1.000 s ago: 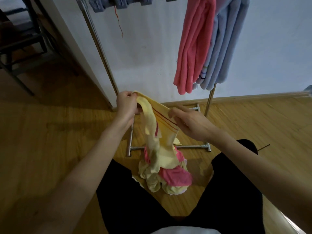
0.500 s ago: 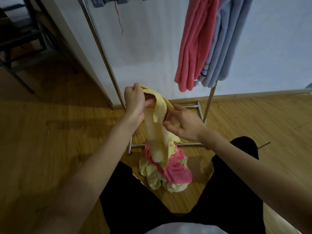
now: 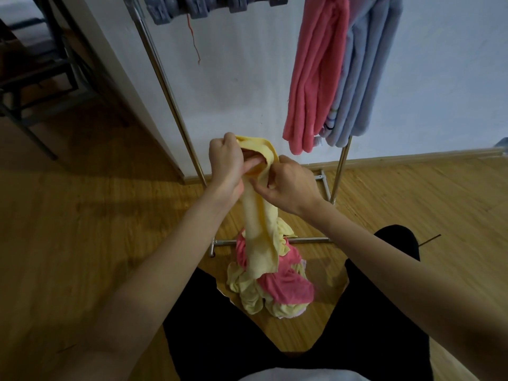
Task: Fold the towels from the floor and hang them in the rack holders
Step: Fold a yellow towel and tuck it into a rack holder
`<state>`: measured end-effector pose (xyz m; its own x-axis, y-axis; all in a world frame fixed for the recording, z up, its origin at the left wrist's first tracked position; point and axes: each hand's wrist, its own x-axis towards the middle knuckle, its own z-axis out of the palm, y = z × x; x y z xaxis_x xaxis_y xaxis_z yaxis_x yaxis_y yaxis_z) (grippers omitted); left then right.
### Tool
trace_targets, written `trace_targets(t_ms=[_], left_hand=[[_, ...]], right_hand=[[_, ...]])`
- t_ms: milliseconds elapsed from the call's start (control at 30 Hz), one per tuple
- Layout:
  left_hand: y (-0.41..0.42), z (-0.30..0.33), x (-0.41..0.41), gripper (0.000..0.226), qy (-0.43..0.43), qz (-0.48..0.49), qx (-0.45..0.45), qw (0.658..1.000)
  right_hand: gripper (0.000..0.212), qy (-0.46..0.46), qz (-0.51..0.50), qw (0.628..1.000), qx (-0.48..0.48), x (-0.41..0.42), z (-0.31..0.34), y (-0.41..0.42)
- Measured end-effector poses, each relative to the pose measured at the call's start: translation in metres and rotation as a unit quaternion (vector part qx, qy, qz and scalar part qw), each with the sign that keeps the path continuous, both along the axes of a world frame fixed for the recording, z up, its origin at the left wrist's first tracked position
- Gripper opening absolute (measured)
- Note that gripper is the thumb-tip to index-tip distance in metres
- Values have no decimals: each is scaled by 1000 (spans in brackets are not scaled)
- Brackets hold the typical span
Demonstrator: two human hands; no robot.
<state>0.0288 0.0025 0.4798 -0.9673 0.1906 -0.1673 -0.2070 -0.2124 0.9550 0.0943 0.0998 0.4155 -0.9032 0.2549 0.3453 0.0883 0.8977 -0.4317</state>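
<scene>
The rack (image 3: 176,105) stands against the wall (image 3: 242,78), with its base bars resting on the floor (image 3: 82,229). A row of holders (image 3: 209,6) runs along the top of the rack. Two folded towels (image 3: 338,70) hang side by side at the right end of the rack, touching each other. A chair (image 3: 35,75) stands at the far left, well apart from the rack. A pile of towels (image 3: 275,287) lies on the floor in front of the rack base, between the person's legs (image 3: 357,325). Above the pile, the left hand (image 3: 225,163) and the right hand (image 3: 288,188) hold the upper end of one towel (image 3: 258,232), close together. The lower end of this towel hangs down in front of the pile.
</scene>
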Motion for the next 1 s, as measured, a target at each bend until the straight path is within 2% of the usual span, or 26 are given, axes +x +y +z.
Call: trace_targets(t_ms=[100, 200, 367, 467, 533, 600, 667, 767, 833, 867, 1000], left_hand=[[-4, 3, -3, 27, 2, 11, 5, 1000], [-12, 4, -10, 31, 2, 29, -1, 1000], [-25, -6, -17, 28, 1, 26, -28, 999], [-38, -13, -19, 26, 44, -36, -110, 992], [-52, -17, -23, 23, 123, -63, -272, 952], [-63, -19, -26, 22, 225, -89, -436, 867], [-68, -19, -25, 25, 306, -107, -520, 791], [-66, -15, -25, 34, 381, -78, -582, 714], [-63, -7, -26, 31, 402, -55, -598, 691], [-62, -3, -27, 26, 404, -49, -596, 692], [-56, 14, -33, 8, 392, -85, -539, 741]], right_hand=[[27, -7, 56, 997, -43, 2, 0, 4], [26, 6, 111, 992, -61, 10, 1, 13], [17, 4, 135, 991, 8, 16, 6, 40], [13, 21, 145, 989, 10, 15, 16, 55], [12, 28, 140, 990, -1, 14, 22, 64], [11, 28, 142, 989, -11, 13, 28, 70], [10, 16, 156, 988, -2, 12, 33, 73], [10, 2, 166, 986, 11, 13, 38, 75], [9, 11, 156, 988, 8, 15, 43, 77], [7, 24, 148, 989, 2, 15, 46, 77], [10, 73, 133, 988, -25, 15, 58, 82]])
